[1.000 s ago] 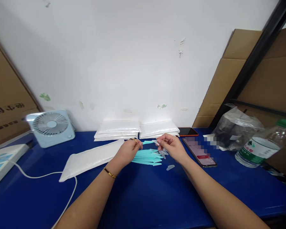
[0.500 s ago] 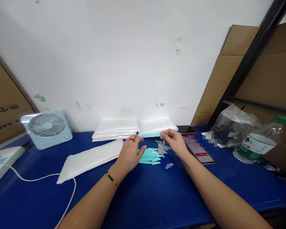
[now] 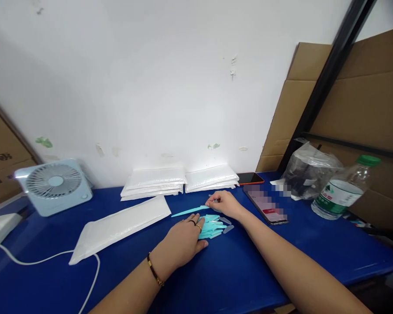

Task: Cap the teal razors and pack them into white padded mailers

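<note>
My right hand (image 3: 224, 203) pinches the head end of a turquoise eyebrow razor (image 3: 188, 211), whose thin handle points left just above the desk. My left hand (image 3: 185, 237) lies palm down with its fingers stretched out, touching the left side of a pile of turquoise eyebrow razors (image 3: 212, 226). Its thumb is spread toward the front of the pile. A few translucent blade caps (image 3: 228, 229) lie at the pile's right edge; more are partly hidden behind my right hand.
A white padded envelope (image 3: 121, 226) lies left of my hands, with stacked envelopes (image 3: 153, 179) along the wall. A small fan (image 3: 55, 185) and a white cable (image 3: 39, 258) are at left. A phone (image 3: 268, 209), a plastic bag (image 3: 309, 168) and a bottle (image 3: 340, 196) stand right.
My right hand has brought the razor lower and nearer, off the line of the envelopes. My left hand has left the razor's other end and come down onto the pile. The view has shifted slightly.
</note>
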The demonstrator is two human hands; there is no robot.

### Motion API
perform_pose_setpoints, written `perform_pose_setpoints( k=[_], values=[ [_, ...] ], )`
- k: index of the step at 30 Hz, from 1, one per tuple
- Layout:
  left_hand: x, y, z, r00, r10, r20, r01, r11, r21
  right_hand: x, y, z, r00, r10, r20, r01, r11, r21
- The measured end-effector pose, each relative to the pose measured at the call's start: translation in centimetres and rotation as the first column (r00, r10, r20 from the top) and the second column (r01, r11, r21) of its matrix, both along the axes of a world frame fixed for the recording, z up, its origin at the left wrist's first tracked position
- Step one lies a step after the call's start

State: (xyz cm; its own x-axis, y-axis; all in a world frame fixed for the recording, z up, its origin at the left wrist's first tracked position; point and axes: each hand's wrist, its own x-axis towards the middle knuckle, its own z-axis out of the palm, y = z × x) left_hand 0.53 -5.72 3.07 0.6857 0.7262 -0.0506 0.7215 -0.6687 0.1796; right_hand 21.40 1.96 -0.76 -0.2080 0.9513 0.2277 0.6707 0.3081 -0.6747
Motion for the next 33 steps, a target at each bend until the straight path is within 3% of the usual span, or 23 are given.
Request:
perform_pose_setpoints(
  k=[6, 10, 14, 19, 24, 33],
  values=[
    [0.3, 1.0, -0.1, 0.999, 0.05, 0.018, -0.051, 0.999, 0.01, 1.6, -0.4, 1.5, 0.957, -0.155, 0.245, 0.136, 0.986, 0.091],
    [0.2, 3.0, -1.2, 0.967, 0.136, 0.217, -0.127, 0.991, -0.051, 1.9, -0.5, 1.5, 0.938, -0.16, 0.308, 0.157, 0.987, 0.033],
    [-0.1, 4.2, -2.1, 0.921, 0.232, 0.314, -0.157, 0.957, -0.246, 2.1, -0.3, 1.0, 0.969, -0.124, 0.212, 0.131, 0.991, -0.02],
    [-0.3, 4.2, -2.0, 0.914, 0.243, 0.325, -0.177, 0.959, -0.219, 2.8, -0.4, 1.4, 0.999, -0.042, 0.029, 0.044, 0.998, -0.042],
    [-0.4, 4.2, -2.0, 0.913, 0.248, 0.323, -0.185, 0.959, -0.213, 3.0, -0.8, 2.0, 0.977, 0.083, -0.196, -0.122, 0.973, -0.197],
    [-1.4, 5.5, -2.4, 0.871, 0.31, 0.381, -0.239, 0.945, -0.223, 3.6, -1.8, 4.1, 0.939, 0.166, -0.3, -0.249, 0.933, -0.261]
  ],
)
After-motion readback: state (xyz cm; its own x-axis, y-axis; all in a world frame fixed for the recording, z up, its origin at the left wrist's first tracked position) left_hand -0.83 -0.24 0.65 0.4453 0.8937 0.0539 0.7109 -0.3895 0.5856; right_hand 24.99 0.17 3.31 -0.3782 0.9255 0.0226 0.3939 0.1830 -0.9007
